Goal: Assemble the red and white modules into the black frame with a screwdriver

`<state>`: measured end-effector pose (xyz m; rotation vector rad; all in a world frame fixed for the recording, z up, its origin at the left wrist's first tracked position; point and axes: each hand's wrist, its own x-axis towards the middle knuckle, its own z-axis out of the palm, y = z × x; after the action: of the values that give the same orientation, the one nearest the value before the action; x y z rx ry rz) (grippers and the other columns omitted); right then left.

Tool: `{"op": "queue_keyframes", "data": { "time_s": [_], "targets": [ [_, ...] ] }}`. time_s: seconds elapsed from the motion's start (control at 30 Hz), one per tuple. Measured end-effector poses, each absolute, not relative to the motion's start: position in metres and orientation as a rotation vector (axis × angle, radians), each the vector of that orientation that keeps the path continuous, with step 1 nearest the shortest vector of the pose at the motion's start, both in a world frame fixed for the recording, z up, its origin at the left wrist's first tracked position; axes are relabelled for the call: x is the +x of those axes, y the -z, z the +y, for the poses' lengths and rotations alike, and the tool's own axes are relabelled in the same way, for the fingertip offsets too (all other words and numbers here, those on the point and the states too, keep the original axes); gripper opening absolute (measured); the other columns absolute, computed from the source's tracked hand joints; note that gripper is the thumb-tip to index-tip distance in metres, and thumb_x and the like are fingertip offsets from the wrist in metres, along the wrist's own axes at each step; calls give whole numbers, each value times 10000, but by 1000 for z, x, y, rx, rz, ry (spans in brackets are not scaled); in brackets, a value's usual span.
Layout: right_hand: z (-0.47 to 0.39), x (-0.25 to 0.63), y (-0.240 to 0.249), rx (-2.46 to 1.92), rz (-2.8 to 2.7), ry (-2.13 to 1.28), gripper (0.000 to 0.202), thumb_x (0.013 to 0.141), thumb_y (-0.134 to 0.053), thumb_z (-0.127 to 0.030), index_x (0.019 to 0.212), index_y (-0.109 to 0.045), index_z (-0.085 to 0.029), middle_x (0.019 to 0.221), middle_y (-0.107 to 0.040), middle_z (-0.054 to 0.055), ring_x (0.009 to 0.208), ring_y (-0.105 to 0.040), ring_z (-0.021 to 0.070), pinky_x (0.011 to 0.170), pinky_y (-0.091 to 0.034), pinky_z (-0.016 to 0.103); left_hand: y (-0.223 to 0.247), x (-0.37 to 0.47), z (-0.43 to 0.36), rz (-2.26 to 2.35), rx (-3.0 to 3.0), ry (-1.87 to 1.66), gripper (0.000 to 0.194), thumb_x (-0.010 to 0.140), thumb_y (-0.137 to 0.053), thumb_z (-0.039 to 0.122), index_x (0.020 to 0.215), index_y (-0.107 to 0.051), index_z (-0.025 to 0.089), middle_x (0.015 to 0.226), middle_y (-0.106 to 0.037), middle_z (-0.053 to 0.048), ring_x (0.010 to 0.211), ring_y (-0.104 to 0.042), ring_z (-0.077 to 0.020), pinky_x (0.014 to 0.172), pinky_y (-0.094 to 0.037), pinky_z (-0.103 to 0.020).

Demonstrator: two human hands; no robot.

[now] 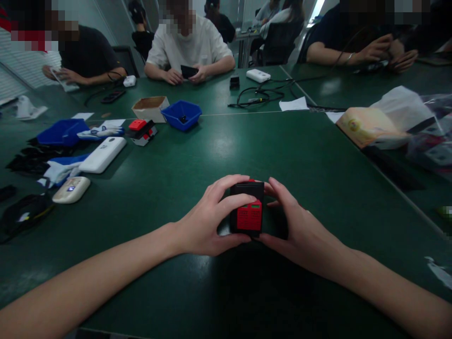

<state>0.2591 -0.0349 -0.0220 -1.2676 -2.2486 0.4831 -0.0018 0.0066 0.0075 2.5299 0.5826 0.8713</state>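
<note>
Between my hands, a small black block with a red panel [249,217] stands on the green table. Two little green marks and rows of fine print show on the panel. My left hand [212,219] grips it from the left, with a finger across the front above the panel and the thumb at the lower edge. From the right, my right hand [294,219] curves around it, its thumb at the bottom corner and its fingertips by the upper back edge. What those fingertips touch is partly hidden. A bit of red shows at the block's top.
At the left lie a white power bank [103,155], a cream rounded case [71,190] and gloves [63,169]. Farther back are a blue bin [181,115], a cardboard box [151,109] and a red-black-grey block [141,132]. Cables [263,95] and bags [376,127] lie beyond; several people sit around.
</note>
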Motion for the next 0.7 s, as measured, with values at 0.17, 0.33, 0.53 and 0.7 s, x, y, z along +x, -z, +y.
{"op": "queue_keyframes", "data": {
  "time_s": [0.17,0.33,0.53,0.7],
  "targets": [
    [-35,258,21,-1281,-2251,-440,1138,829,-807,-340,1660,-34,-255,1583,-475,240,1318,-623,405,1005,-586,590,-4,-2,3,588,2682,-898,475,886,-679,167,1308,-506,298,1590,-354,-151,1509,-379,-366,1203,-395,-615],
    [-34,259,20,-1274,-2204,-427,1053,871,-769,-386,1658,-80,-259,1588,-467,236,1258,-667,394,957,-616,559,-3,0,2,661,2687,-851,438,868,-694,189,1274,-556,284,1611,-366,-149,1496,-398,-381,1192,-392,-611],
    [-28,262,12,-1152,-2085,-485,855,921,-714,-373,1619,-241,-228,1311,-685,178,1069,-750,301,887,-653,454,0,-1,4,780,2579,-987,386,862,-750,352,1171,-540,253,1582,-391,-181,1475,-427,-388,1145,-433,-610],
    [-27,260,4,-1129,-2083,-571,733,962,-633,-252,1606,-283,-231,1068,-768,72,924,-772,222,887,-653,381,0,-1,6,921,2439,-975,303,954,-601,251,1231,-483,216,1562,-393,-207,1487,-412,-340,1191,-396,-593]
  ]
}}
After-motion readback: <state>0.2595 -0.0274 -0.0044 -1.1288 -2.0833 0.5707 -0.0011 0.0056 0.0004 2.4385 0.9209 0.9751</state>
